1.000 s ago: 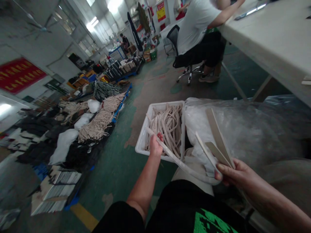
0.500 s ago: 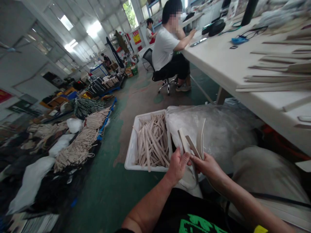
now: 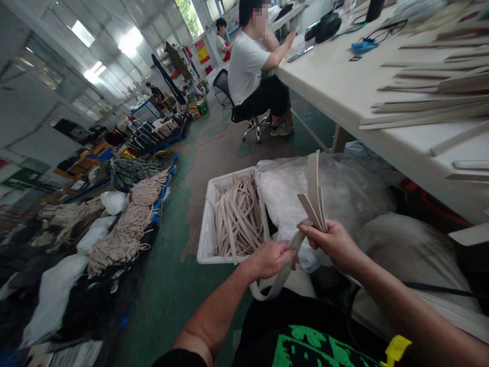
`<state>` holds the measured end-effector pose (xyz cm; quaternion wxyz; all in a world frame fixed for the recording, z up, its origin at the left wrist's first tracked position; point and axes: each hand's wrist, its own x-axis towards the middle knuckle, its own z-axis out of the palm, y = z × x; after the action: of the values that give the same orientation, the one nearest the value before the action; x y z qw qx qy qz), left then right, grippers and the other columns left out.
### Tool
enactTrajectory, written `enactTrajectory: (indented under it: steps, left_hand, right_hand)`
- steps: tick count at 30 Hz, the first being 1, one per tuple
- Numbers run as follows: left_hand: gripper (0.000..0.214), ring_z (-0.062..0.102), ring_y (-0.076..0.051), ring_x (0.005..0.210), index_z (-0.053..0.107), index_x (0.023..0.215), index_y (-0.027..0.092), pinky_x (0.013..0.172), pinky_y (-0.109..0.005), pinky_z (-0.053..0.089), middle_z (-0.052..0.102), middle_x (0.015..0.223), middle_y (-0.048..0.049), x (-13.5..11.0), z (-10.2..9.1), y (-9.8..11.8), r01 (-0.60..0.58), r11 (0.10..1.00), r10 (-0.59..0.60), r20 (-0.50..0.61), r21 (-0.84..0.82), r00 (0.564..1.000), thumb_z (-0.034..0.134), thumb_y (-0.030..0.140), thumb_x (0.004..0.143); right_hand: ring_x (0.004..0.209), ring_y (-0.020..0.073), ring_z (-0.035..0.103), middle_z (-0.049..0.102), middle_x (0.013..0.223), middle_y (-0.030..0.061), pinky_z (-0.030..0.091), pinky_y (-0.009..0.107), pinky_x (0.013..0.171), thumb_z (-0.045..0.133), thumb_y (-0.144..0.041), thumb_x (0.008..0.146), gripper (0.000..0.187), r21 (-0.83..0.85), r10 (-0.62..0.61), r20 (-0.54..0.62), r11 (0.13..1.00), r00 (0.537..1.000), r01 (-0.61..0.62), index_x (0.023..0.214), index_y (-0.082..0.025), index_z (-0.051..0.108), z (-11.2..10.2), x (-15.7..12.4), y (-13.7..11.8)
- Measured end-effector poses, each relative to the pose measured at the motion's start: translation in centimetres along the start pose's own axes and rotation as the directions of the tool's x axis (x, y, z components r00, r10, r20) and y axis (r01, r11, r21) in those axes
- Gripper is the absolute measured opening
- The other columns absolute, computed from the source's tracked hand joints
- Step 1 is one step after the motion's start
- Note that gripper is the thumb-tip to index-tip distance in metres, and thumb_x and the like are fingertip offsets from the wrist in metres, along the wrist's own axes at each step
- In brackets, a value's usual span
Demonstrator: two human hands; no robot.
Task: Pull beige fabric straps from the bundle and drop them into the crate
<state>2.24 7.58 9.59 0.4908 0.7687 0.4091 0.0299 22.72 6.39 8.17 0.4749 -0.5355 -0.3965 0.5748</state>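
My right hand (image 3: 333,243) is closed round the lower ends of a few beige straps (image 3: 314,196) that stick upward. My left hand (image 3: 269,258) pinches the same bundle just below, where one strap loops down over my lap. A white plastic bin (image 3: 205,235) with many more beige straps (image 3: 237,216) stands on the green floor just beyond my left hand. A clear plastic bag (image 3: 344,186) bulges to the right of the bin, behind the held straps.
A long white table (image 3: 344,86) runs along the right, with flat strips (image 3: 424,86) laid on it. A person in a white shirt (image 3: 248,66) sits at its far end on a wheeled chair. Piles of straps and bags (image 3: 114,229) cover the floor on the left.
My left hand left the bin and came to the straps held in my right hand. The view turned right and up, bringing the table top in. The held straps now stand more upright.
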Motion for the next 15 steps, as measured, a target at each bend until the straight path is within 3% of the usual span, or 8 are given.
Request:
enactTrajectory:
  steps: [6,11,13,15]
  left_hand:
    - [0.04,0.068,-0.02,0.089,0.071,0.09,0.017,0.087,-0.03,0.049,0.074,0.091,-0.0058,-1.2,2.8,-0.4,0.111,0.991,-0.114,0.026,0.077,0.993,0.037,0.035,0.1]
    - [0.031,0.064,-0.021,0.087,0.066,0.09,0.018,0.084,-0.033,0.047,0.068,0.087,-0.0056,-3.4,3.9,-3.0,0.18,0.973,-0.181,-0.004,0.145,0.983,0.041,0.035,0.097]
    - [0.027,0.062,-0.02,0.082,0.062,0.088,0.018,0.079,-0.032,0.047,0.066,0.083,-0.0042,-4.2,4.1,-4.8,0.199,0.98,-0.2,-0.036,-0.018,0.979,0.048,0.041,0.094]
    - [0.032,0.061,-0.017,0.072,0.059,0.084,0.018,0.071,-0.03,0.046,0.065,0.076,-0.0022,-5.2,4.2,-6.9,0.223,0.922,-0.227,0.025,-0.318,0.974,0.062,0.05,0.086]
  right_hand:
    - [0.039,0.0086,0.034,0.048,0.043,-0.0048,0.023,0.024,0.039,0.076,-0.066,0.066,0.048,-0.075,0.02,-0.067,0.997,0.998,-0.025,0.06,-0.022,0.058,-0.1,-0.4,0.0]
    - [0.039,0.0084,0.033,0.049,0.042,-0.004,0.023,0.024,0.038,0.078,-0.064,0.063,0.047,-0.08,0.032,-0.129,0.996,0.991,-0.043,0.056,-0.022,0.057,-0.6,-0.3,0.1]
    - [0.04,0.0087,0.034,0.05,0.042,-0.003,0.024,0.024,0.039,0.08,-0.062,0.061,0.047,-0.086,0.035,-0.171,0.995,0.985,-0.05,0.054,-0.022,0.057,-0.9,0.0,0.1]
    - [0.04,0.0089,0.036,0.051,0.043,-0.0022,0.027,0.024,0.039,0.083,-0.061,0.059,0.048,-0.078,0.031,-0.247,0.996,0.969,-0.052,0.052,-0.022,0.057,-1.4,0.5,0.1]
